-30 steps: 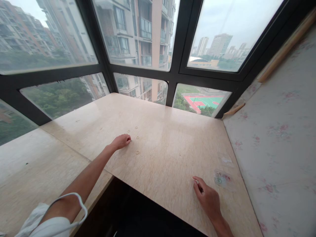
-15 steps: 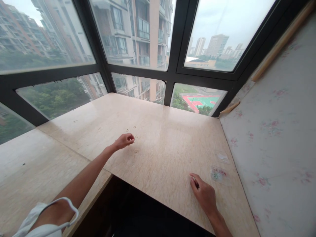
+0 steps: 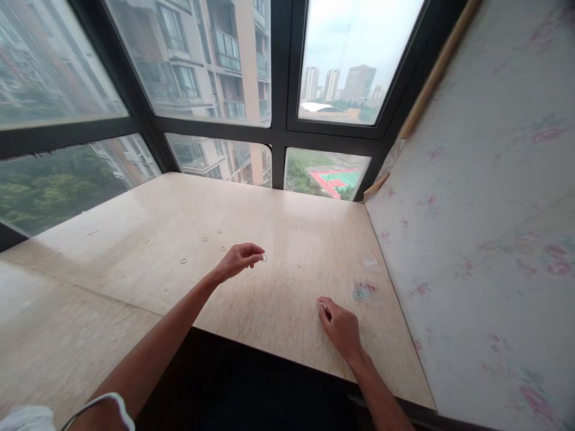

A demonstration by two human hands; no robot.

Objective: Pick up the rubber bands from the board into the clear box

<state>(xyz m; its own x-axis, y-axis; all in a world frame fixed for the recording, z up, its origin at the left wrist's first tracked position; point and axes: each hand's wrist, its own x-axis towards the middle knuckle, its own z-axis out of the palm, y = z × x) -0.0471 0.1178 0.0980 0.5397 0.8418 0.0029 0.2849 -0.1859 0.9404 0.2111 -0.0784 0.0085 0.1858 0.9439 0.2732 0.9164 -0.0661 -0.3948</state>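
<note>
My left hand is raised over the middle of the counter, thumb and fingers pinched on a small thin ring. Several similar rings lie to its left, among them one ring set apart from the others. Closer to me on the right, my right hand is closed, its thumb and forefinger pressed together near the surface. What those fingers hold, if anything, is too small to make out. Just beyond that hand sits a clear plastic case with red and green bits in it.
A second clear piece, perhaps a lid, lies behind the case. The beige marble-like counter ends at a front edge over a dark gap. Dark-framed windows stand behind, and a flowered wall bounds the right side.
My left hand has lifted off the group of rings and moved right with one ring pinched in it. The view has turned right; my right hand keeps its closed pose.
</note>
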